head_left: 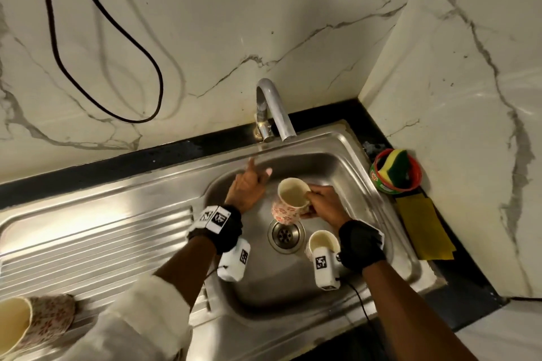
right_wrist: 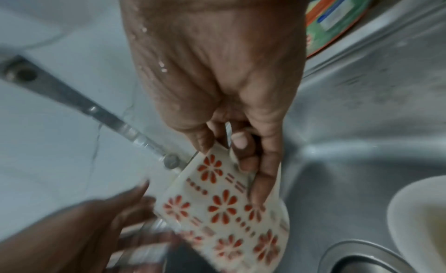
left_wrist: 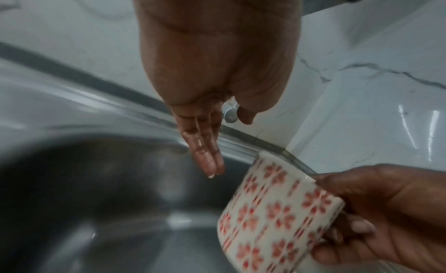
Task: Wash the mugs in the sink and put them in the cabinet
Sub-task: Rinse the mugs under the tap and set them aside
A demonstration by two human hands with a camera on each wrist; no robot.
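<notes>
A white mug with red flowers [head_left: 286,205] [left_wrist: 272,214] [right_wrist: 224,206] hangs over the sink basin [head_left: 331,161], upright and slightly tilted. My right hand [head_left: 319,199] [right_wrist: 241,157] [left_wrist: 376,220] grips it by its handle side. My left hand [head_left: 249,184] [left_wrist: 207,155] hovers just left of the mug with wet fingers straight, holding nothing; the right wrist view shows this left hand [right_wrist: 115,216] blurred. A second mug [head_left: 321,242] [right_wrist: 419,216] stands in the basin near the drain [head_left: 284,236], partly hidden by my right wrist. A third flowered mug [head_left: 32,322] lies on the draining board.
The tap [head_left: 271,108] arches over the basin's back edge; no water stream shows. A red tub with a yellow-green sponge [head_left: 396,168] and a yellow cloth [head_left: 422,228] sit right of the sink. The ribbed draining board [head_left: 96,243] lies left. A black cable [head_left: 111,38] hangs on the marble wall.
</notes>
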